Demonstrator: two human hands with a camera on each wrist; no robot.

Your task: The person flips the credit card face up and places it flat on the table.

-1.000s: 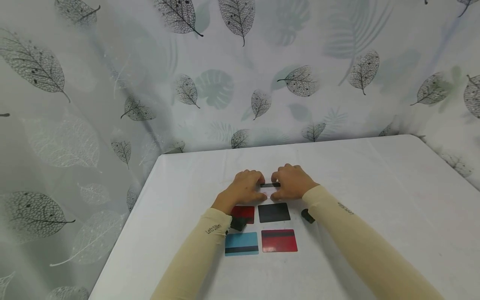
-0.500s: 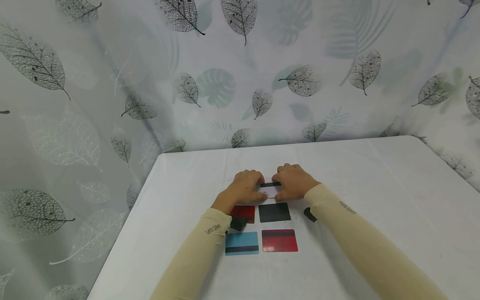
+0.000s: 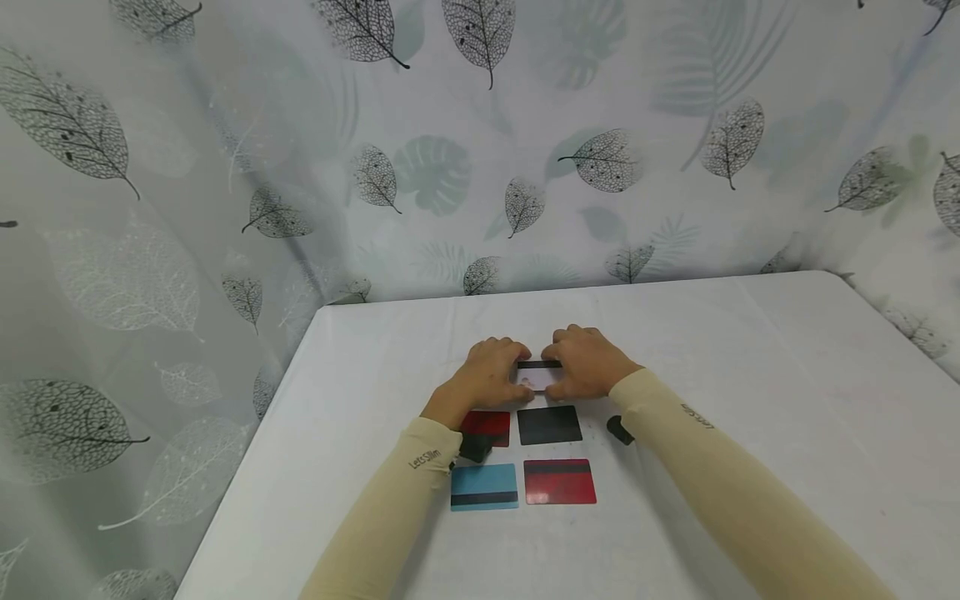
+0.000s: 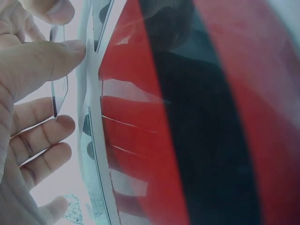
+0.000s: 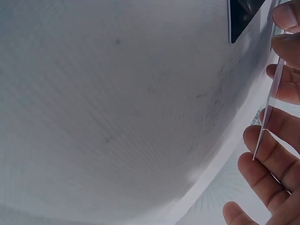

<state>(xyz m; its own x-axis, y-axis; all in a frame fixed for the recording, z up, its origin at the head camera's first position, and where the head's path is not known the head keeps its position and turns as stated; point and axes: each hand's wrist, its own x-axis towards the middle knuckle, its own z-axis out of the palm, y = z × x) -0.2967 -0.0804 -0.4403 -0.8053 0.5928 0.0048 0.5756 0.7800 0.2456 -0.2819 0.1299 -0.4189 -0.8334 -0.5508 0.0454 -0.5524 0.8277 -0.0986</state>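
My left hand (image 3: pixel 491 372) and right hand (image 3: pixel 588 364) hold a pale pinkish card (image 3: pixel 538 379) with a black stripe along its far edge. Each pinches one end, thumb on the near side and fingers on the far side. Seen nearly edge-on in the left wrist view, the card (image 4: pixel 60 89) lies between thumb and fingers, raised off the table. The right wrist view shows the card (image 5: pixel 269 108) as a thin tilted sliver across the fingers. Just nearer than the hands lies a black card (image 3: pixel 549 425). A red card (image 4: pixel 136 93) with a dark stripe lies beneath my left wrist.
A blue card (image 3: pixel 483 487) with a dark stripe and another red card (image 3: pixel 559 482) form a nearer row on the white table (image 3: pixel 750 400). Leaf-patterned curtains (image 3: pixel 450 192) stand behind the table and along both sides.
The pale card has moved slightly up in the head view, and more of its face shows between the hands. My right thumb has shifted a little to the right. The lying cards stay put.
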